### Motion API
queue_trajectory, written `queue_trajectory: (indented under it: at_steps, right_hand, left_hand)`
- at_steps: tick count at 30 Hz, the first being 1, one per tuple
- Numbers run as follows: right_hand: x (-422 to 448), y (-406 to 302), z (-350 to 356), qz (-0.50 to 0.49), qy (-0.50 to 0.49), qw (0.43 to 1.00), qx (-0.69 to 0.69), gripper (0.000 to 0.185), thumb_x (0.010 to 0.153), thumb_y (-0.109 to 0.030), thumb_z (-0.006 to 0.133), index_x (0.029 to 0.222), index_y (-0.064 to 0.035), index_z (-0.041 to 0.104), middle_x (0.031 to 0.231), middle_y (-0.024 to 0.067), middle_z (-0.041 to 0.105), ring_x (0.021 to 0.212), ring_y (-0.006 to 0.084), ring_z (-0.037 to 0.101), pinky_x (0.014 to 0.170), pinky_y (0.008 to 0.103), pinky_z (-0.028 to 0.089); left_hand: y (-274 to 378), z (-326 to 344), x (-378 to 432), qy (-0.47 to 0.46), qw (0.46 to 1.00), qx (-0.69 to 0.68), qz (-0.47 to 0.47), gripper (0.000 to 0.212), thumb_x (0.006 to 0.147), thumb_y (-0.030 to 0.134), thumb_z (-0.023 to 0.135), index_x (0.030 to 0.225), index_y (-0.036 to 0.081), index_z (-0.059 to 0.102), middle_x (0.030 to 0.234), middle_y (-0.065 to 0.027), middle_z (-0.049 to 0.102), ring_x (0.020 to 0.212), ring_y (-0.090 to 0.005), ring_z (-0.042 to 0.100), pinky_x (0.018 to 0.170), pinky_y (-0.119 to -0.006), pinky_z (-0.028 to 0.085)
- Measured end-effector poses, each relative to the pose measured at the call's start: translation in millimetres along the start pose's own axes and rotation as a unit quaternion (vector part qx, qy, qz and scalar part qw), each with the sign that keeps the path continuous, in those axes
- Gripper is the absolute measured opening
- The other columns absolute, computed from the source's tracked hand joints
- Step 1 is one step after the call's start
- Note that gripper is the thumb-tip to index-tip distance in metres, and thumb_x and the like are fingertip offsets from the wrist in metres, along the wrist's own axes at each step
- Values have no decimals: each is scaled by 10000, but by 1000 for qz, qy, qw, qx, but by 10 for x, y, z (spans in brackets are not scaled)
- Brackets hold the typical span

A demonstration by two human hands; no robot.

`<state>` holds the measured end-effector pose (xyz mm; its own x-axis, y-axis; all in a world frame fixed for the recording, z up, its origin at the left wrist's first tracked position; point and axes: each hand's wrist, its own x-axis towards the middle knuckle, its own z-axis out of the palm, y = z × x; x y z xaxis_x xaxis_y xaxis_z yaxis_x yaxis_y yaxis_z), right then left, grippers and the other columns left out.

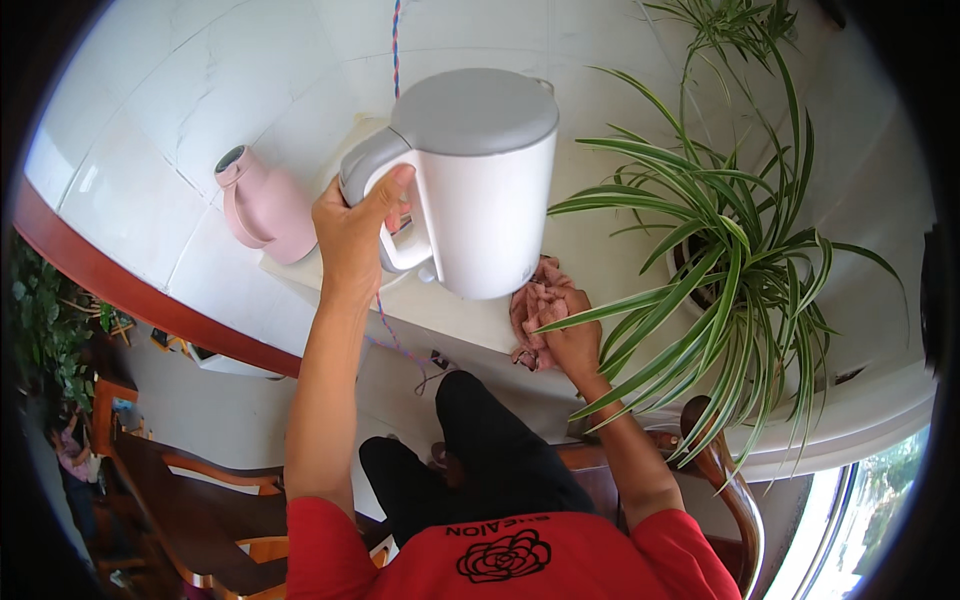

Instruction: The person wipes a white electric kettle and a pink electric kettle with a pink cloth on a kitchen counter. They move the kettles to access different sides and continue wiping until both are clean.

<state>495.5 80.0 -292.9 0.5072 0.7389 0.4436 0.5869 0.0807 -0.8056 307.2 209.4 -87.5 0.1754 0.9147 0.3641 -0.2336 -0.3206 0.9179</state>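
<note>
A white electric kettle (487, 210) with a grey lid is held up by its handle in my left hand (356, 236). My right hand (574, 334) grips a crumpled pink cloth (531, 319) at the counter's front edge, just below and right of the kettle; spider plant leaves cross in front of part of this hand. Left of the kettle stands a pink vacuum flask (274, 210) with a dark opening on top. The kettle hides part of the light-coloured counter (592, 240) behind it.
A spider plant (720, 255) in a pot spreads long leaves over the counter's right side. A twisted red and blue cord (396, 49) runs down the tiled wall and appears again below the counter's edge. Wooden chairs (217, 517) stand lower left; a curved wooden armrest (720, 442) is at lower right.
</note>
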Motion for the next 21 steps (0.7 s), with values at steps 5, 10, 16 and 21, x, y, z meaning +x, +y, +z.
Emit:
queue_trajectory:
  at_steps: [5, 10, 16, 21]
  right_hand:
    - [41, -73, -41, -21, -20, 1000, -9, 214, 788, -119, 694, 980, -81, 608, 946, 117, 619, 886, 317, 615, 766, 394, 505]
    - [53, -53, -57, -13, -41, 999, 14, 254, 756, -68, 697, 992, -51, 604, 941, 144, 605, 881, 334, 603, 773, 382, 496]
    - [81, -111, -104, 8, -48, 998, 36, 259, 775, -77, 697, 1019, -70, 609, 933, 129, 597, 865, 321, 607, 755, 362, 496]
    - [109, -136, -124, 45, -59, 996, 41, 241, 773, -70, 694, 1003, -76, 623, 919, 110, 597, 843, 302, 616, 735, 351, 501]
  left_hand:
    - [-169, 300, 547, 57, 995, 71, 48, 322, 765, 255, 812, 838, 3, 626, 605, -12, 525, 544, -95, 463, 628, -267, 459]
    - [-484, 512, 1106, 121, 987, 79, 74, 359, 756, 294, 817, 852, -1, 636, 646, -19, 562, 544, -99, 486, 542, -232, 402]
    - [-904, 692, 1630, 187, 976, 88, 69, 368, 756, 304, 806, 831, -7, 623, 623, -24, 559, 532, -101, 491, 515, -243, 404]
    - [-1295, 684, 1943, 200, 971, 111, 70, 370, 753, 314, 805, 796, 1, 612, 616, -25, 557, 522, -105, 495, 508, -245, 408]
